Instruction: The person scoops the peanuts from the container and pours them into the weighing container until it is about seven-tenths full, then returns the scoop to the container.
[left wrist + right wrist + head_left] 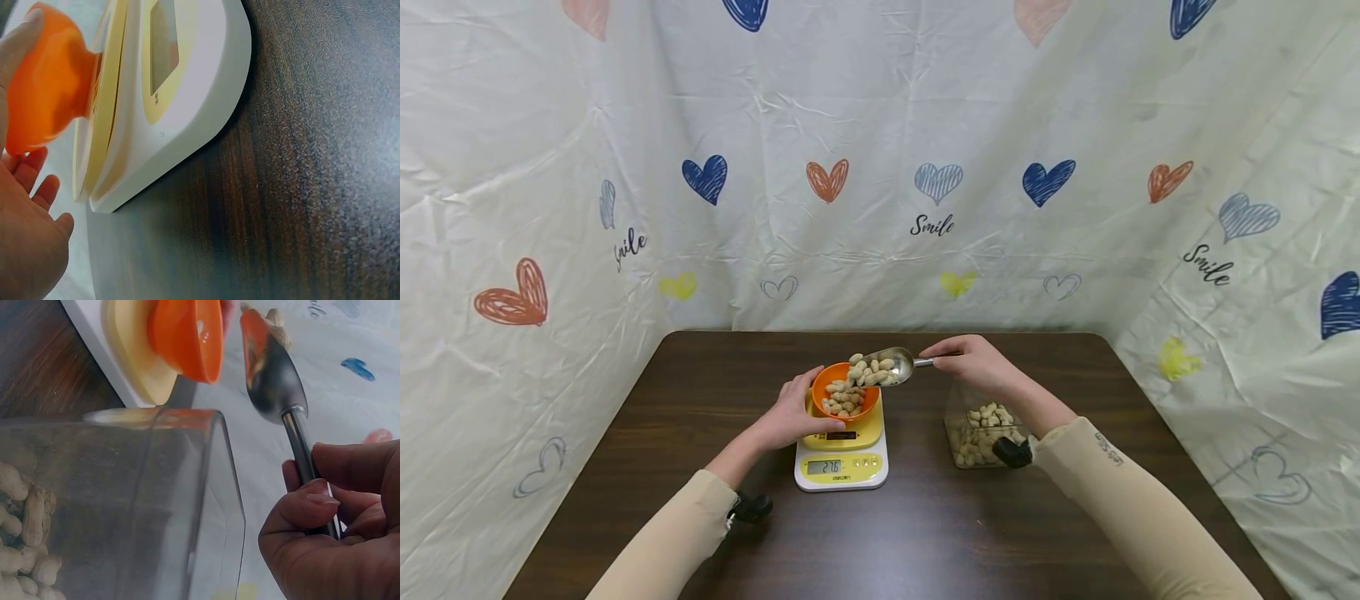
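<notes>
My left hand (795, 410) grips the orange bowl (870, 407) from the left, thumb on the near side and fingers on the far side. Peanuts in their shells lie inside the bowl, which stands on a yellow and white kitchen scale (187, 103); its display (824, 467) seems to read 27.6. In my right hand (976, 364) is the handle of a metal scoop (275, 381), pinched between thumb and fingers. The scoop, loaded with peanuts (871, 371), is over the bowl's far right rim. Its front lip partly hides the bowl.
A clear plastic container (215, 462) with more peanuts (988, 417) stands right of the scale, under my right forearm. All this is on a dark wooden table (722, 367). A white curtain (880, 108) with printed hearts hangs behind and at both sides.
</notes>
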Demonstrator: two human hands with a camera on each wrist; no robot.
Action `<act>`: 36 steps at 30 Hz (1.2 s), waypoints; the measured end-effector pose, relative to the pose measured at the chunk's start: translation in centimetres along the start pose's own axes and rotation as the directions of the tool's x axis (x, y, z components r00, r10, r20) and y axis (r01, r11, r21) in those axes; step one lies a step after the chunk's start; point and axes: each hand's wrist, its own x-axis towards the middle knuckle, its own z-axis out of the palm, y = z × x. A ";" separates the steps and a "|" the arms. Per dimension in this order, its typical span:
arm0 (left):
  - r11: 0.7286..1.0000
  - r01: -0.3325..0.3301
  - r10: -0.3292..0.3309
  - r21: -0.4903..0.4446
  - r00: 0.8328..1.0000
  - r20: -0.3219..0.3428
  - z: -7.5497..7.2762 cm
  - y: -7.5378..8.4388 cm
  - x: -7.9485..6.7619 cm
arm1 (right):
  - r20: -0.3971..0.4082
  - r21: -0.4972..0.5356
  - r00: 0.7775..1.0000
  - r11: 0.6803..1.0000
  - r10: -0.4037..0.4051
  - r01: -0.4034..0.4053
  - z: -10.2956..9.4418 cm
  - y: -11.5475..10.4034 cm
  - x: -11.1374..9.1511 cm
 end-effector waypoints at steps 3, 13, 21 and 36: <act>1.000 -0.004 0.004 -0.001 1.000 -0.004 0.0 0.1 0.0 | -0.011 -0.031 1.000 0.999 -0.013 0.013 0.2 -0.1 0.2; 1.000 -0.017 0.017 0.016 1.000 -0.011 0.0 -0.2 0.2 | -0.026 -0.110 0.999 0.993 -0.035 0.032 0.6 -0.8 0.5; 1.000 -0.017 0.017 0.025 1.000 -0.007 0.0 -0.2 0.2 | -0.042 -0.160 0.998 0.986 -0.057 0.049 0.4 -1.3 0.4; 1.000 0.000 0.000 0.005 1.000 -0.001 0.0 -0.2 0.0 | -0.083 -0.187 0.995 0.981 -0.063 0.046 -0.5 -1.5 -0.3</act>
